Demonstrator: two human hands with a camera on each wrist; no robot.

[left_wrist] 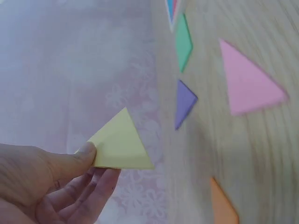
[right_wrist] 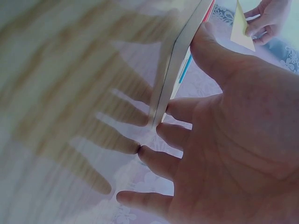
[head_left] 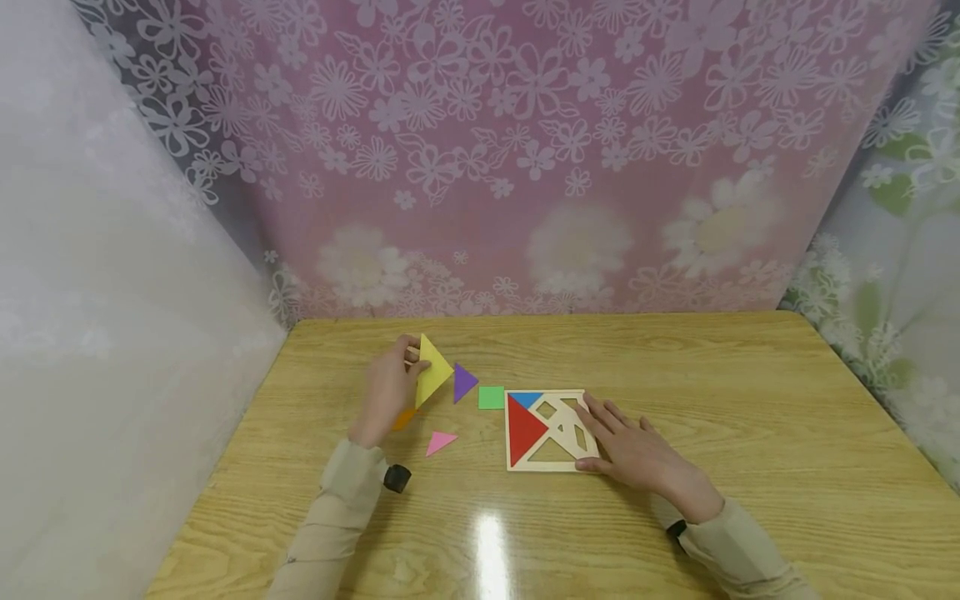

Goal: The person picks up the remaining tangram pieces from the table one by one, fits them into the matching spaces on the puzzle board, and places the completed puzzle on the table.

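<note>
A yellow triangular tangram piece is pinched between the thumb and fingers of my left hand; in the left wrist view the yellow triangle is raised off the table. The fingers of my right hand lie spread and fairly straight along the right edge of the wooden tangram tray, thumb near its lower corner. A red triangle and a blue piece fill the tray's left side, while its other cut-outs show bare. In the right wrist view the tray's side meets the fingertips.
Loose on the wooden table lie a purple triangle, a green square and a pink triangle. An orange piece is partly hidden by the left hand. Flowered curtains hang behind the table and at its sides.
</note>
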